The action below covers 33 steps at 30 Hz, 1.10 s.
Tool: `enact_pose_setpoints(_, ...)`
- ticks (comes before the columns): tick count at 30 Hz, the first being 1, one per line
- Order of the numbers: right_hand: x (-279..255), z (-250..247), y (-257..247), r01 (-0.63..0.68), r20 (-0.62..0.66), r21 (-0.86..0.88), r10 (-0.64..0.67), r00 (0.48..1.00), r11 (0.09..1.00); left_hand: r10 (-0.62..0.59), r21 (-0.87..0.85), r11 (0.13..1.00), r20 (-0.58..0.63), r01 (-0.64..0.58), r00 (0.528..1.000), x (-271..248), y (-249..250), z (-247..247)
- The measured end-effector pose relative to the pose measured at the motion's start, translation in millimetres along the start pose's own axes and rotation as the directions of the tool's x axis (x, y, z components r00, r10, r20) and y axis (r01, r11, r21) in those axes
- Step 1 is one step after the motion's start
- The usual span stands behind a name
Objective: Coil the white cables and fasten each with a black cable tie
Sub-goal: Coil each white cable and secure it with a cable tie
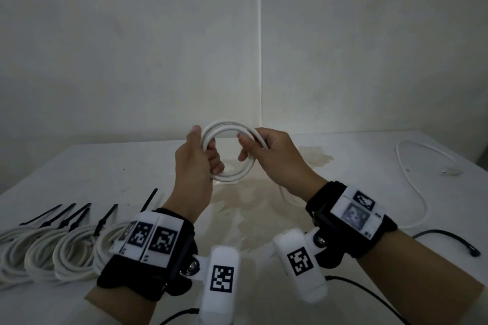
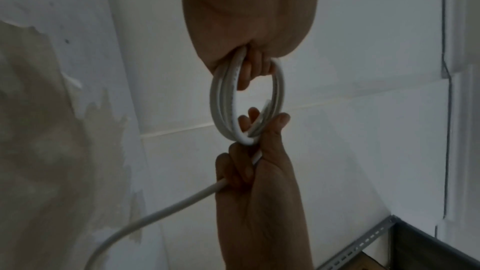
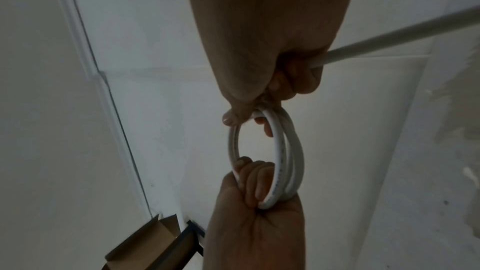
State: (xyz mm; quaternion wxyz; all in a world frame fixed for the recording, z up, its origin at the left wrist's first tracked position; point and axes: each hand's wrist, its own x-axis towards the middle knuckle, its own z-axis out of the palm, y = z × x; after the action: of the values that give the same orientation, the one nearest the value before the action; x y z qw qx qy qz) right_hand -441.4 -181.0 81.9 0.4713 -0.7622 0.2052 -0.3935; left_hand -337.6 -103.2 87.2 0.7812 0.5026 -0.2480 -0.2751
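Coiling in hand, held up over the desk [image 1: 79, 166]; left hand [image 1: 196, 158] has its fingers [image 1: 215, 158] curled through the white coil [image 1: 232, 174] & clamped on its left side, thumb on top; right hand [image 1: 269, 155] pinches the coil's right side, the free tail [image 2: 155, 213] running out under its curled fingers [image 3: 293, 81]. Tail trails right across the desk in a wide loop [image 1: 420, 192].

To do it well, I'd judge: left keeps the turns stacked flat & same size, right feeds each new turn w/o twist, slack drawn in smoothly; don't let go till the tie is on, the stiff cable looks springy.

Room: finished coils [image 1: 52, 248] w/ black cable ties [image 1: 71, 216] sit along the near-left, close to the left wrist; a loose black tie [image 1: 454, 239] lies near right. Middle of desk, stained, is free; walls [image 1: 158, 47] behind, desk edge near right.
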Motion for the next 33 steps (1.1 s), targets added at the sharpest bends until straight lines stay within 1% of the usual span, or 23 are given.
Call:
enact_pose_setpoints(2, 2, -2, -2, 0.002, -0.014, 0.055, -0.001, 1.000, 0.998, -0.026, -0.028, 0.999, 0.048, 0.027, 0.999, 0, 1, 0)
enact_pose_setpoints(4, 3, -4, -2, -0.002, -0.002, 0.092, 0.002, 1.000, 0.996, -0.036, -0.006, 0.999, 0.092, 0.036, 0.995, -1, 3, 0)
enact_pose_setpoints(7, 2, -6, -1, -0.033, 0.032, 0.152, 0.029, 0.999, 0.988, -0.047, 0.011, 0.999, 0.139, 0.046, 0.989, 0, 4, -2)
enact_pose_setpoints(11, 0, -9, 0, -0.072, 0.100, 0.236, 0.050, 0.994, 0.969, -0.084, -0.051, 0.994, 0.175, 0.094, 0.981, 0, 5, -4)
enact_pose_setpoints(14, 0, -10, -1, -0.074, 0.116, 0.242, 0.047, 0.992, 0.967, -0.096, -0.059, 0.992, 0.184, 0.108, 0.978, 1, 7, -5)
enact_pose_setpoints(17, 0, -7, -2, -0.097, 0.111, 0.228, 0.074, 0.991, 0.969, -0.103, -0.015, 0.994, 0.192, 0.108, 0.976, 2, 10, -4)
enact_pose_setpoints(20, -1, -5, -3, -0.122, 0.087, 0.244, 0.104, 0.991, 0.962, -0.090, 0.031, 0.996, 0.190, 0.086, 0.978, 1, 13, -2)
enact_pose_setpoints(23, 1, -2, -6, -0.036, 0.034, 0.219, 0.030, 0.999, 0.975, -0.056, -0.024, 0.998, 0.154, 0.061, 0.986, -2, 14, 0)
enact_pose_setpoints(25, 2, 1, -6, -0.010, -0.013, 0.207, 0.013, 1.000, 0.978, -0.049, -0.080, 0.995, 0.137, 0.061, 0.989, -3, 14, 3)
enact_pose_setpoints(29, 7, 9, -7, -0.075, -0.075, 0.246, 0.096, 0.993, 0.966, -0.048, -0.160, 0.985, 0.104, 0.065, 0.993, -4, 10, 8)
enact_pose_setpoints(31, 9, 11, -9, -0.068, -0.110, 0.243, 0.098, 0.989, 0.968, -0.050, -0.175, 0.982, 0.121, 0.070, 0.991, -5, 7, 9)
enact_pose_setpoints(33, 10, 9, -10, -0.019, -0.139, 0.190, 0.046, 0.989, 0.982, -0.054, -0.170, 0.982, 0.172, 0.083, 0.984, -3, 4, 7)
